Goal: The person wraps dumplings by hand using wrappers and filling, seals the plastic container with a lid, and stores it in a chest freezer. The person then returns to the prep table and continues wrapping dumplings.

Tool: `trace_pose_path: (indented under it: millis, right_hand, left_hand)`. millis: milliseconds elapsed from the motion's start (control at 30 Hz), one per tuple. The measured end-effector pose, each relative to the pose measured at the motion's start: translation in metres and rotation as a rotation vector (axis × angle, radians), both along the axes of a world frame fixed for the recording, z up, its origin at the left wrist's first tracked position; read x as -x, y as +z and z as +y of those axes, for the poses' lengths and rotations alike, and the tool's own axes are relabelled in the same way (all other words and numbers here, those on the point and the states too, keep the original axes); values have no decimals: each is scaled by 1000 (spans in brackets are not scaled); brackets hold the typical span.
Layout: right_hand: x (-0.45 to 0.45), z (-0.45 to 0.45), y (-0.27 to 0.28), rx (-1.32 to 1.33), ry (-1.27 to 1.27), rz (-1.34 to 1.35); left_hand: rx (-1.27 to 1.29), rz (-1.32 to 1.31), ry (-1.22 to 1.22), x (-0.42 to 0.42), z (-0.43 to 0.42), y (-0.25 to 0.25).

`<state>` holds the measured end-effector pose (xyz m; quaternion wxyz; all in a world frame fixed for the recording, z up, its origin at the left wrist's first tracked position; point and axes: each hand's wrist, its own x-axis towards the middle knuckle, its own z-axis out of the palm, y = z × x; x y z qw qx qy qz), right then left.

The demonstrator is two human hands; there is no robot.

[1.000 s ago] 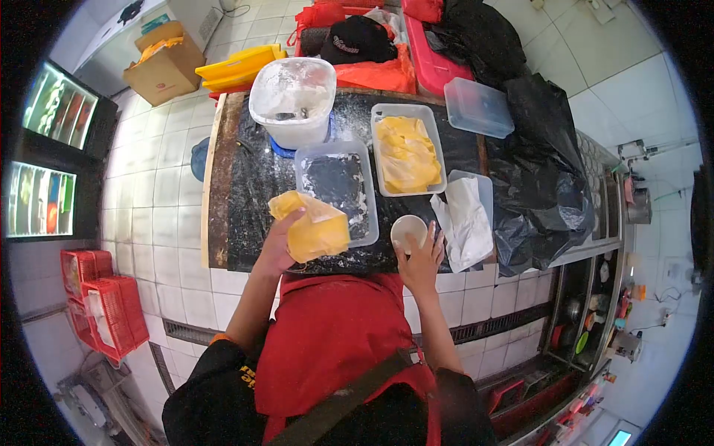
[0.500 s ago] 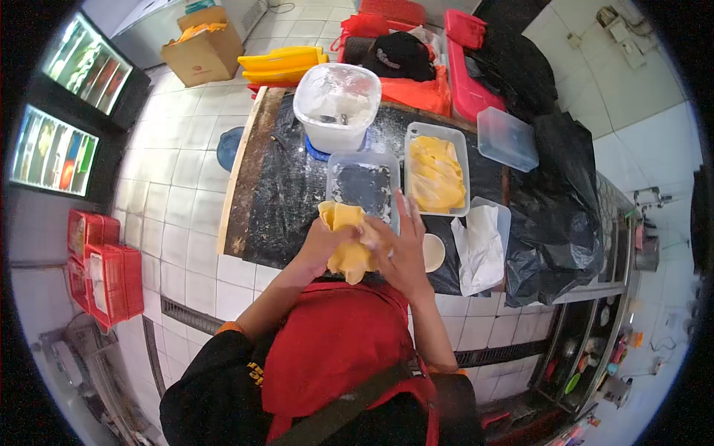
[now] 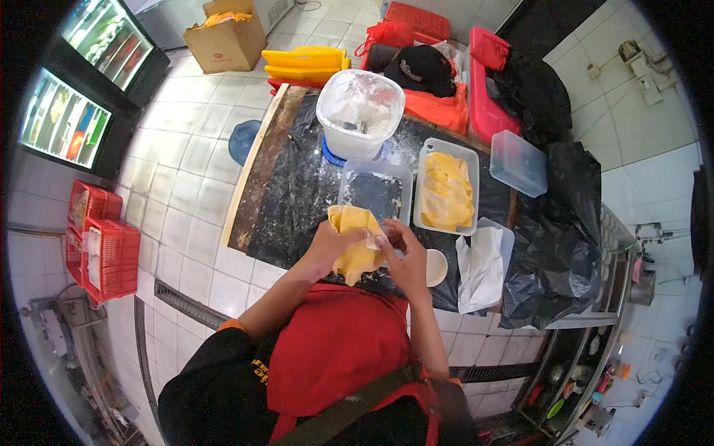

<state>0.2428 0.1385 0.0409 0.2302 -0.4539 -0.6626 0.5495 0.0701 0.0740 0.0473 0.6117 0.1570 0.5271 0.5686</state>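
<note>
A yellow dough sheet [image 3: 355, 262], folded and drooping, is held above the table's front edge. My left hand [image 3: 327, 249] grips it from the left, thumb across its front. At its right side my right hand [image 3: 405, 260] has bent fingers pinched against the dough. Just behind sits a clear container [image 3: 376, 195] dusted with white powder. Yellow dough sheets [image 3: 446, 192] fill another container to the right. A small round bowl [image 3: 436, 267] stands right of my right hand; its contents are too small to tell.
Behind the powdery container stands a white tub [image 3: 360, 111] of powder. White paper [image 3: 478, 271] lies on a container at the right, near black plastic [image 3: 554, 245]. A clear lid [image 3: 518, 163] is at the back right. Red baskets [image 3: 111, 253] stand on the floor.
Over the last second, my right hand has left the small bowl and come to the dough. The dough has gone from spread to folded. The view has shifted, moving the table rightward in frame.
</note>
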Motion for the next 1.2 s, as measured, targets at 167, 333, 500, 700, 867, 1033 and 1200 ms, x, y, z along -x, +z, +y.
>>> trace_pose_path:
  millis: [167,333,500,700,867,1033,1200]
  right_hand:
    - [-2,-9,-4,-82,-106,83]
    - [-12,-5,7,-471,-134,-57]
    - [-7,15,0,8,-110,154]
    - [6,40,-13,344,48,210]
    - [52,89,-60,262,57,296]
    - [93,129,-98,-246,172,-180]
    - [104,122,-106,-469,157,-257]
  left_hand:
    - [-23,-36,30,-7,10,-8]
    - [-2,151,-15,-6,20,-12]
    - [-13,289,-265,3,25,-20]
    - [-74,-26,-264,12,13,-19]
    - [7,171,-248,26,-5,-39]
    - [150,16,-123,40,-30,-55]
    - [-137,-746,155,47,-42,-58]
